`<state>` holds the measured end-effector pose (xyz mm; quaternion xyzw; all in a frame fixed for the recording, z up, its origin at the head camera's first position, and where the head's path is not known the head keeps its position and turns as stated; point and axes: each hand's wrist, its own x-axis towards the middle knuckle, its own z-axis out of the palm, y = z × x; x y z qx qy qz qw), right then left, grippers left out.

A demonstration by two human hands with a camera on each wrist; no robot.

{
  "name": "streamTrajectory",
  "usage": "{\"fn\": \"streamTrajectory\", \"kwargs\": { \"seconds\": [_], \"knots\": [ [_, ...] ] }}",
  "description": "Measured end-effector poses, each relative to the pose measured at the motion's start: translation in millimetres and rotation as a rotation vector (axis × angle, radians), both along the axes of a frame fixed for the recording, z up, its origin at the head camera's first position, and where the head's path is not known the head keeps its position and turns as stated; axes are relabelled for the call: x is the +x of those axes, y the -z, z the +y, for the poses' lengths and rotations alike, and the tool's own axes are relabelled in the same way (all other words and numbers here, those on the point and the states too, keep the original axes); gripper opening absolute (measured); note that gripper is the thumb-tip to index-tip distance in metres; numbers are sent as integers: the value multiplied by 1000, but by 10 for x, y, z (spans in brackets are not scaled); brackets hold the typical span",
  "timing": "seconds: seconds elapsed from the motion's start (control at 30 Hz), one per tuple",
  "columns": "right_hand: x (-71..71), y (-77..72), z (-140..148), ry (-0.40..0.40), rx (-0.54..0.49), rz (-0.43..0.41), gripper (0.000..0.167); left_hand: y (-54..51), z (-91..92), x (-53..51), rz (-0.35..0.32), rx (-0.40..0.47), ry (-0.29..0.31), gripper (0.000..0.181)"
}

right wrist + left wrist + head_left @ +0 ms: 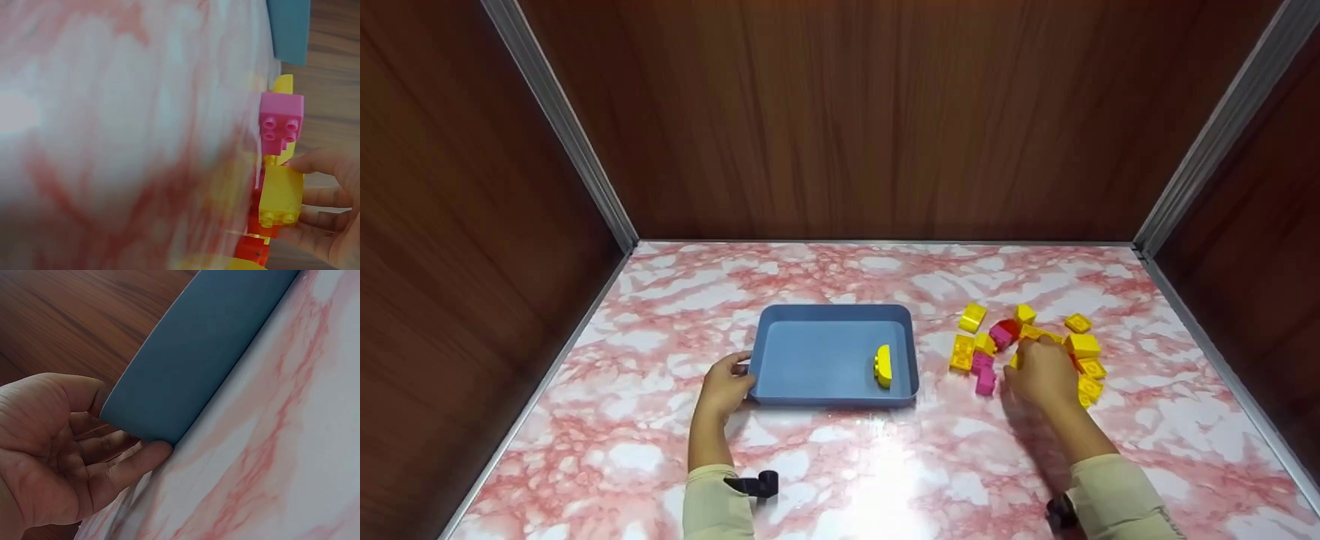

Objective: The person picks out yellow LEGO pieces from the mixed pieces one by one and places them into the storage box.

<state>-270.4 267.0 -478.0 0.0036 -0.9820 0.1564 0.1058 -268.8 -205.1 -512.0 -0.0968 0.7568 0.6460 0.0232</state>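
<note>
A shallow blue tray lies on the table, with one yellow toy brick inside near its right wall. My left hand holds the tray's left front corner. In the left wrist view, the thumb is at the rim and the fingers are at the wall's lower edge. To the right, my right hand is over a loose group of bricks. It grips a yellow brick between thumb and fingers, as the right wrist view shows. A pink brick is close by. The hand hides part of the group.
Around my right hand lie several yellow bricks, such as one at the group's right, with a red brick and pink bricks among them. Dark wood panels enclose the marbled table at the back and sides.
</note>
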Motion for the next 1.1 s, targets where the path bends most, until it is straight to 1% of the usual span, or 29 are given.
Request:
{"fn": "streamTrajectory", "kwargs": {
  "seconds": [0.17, 0.4, 0.5, 0.63, 0.77, 0.93, 1.0, 1.1],
  "knots": [
    [10, -68, -31, -1, -8, 4, 19, -13, 8, 13, -5, 2, -7, 52],
    [22, -165, -80, -47, -24, 81, 20, -31, 9, 30, -2, 7, -3, 52],
    [29, -205, -110, -55, -20, 99, 21, -36, 12, 25, -1, 2, -1, 52],
    [35, -254, -162, -58, -37, 92, 25, -35, 19, 15, 3, -13, -9, 51],
    [32, -289, -239, -71, -59, 90, 32, -31, 19, 10, 9, -14, -14, 51],
    [18, -314, -360, -106, -65, 148, 27, -21, 9, 20, 5, -12, -4, 51],
    [11, -329, -414, -120, -69, 150, 26, -21, 7, 21, 5, -18, -2, 51],
    [4, -359, -499, -128, -76, 139, 29, -20, 7, 9, 8, -16, -6, 51]
  ]
}}
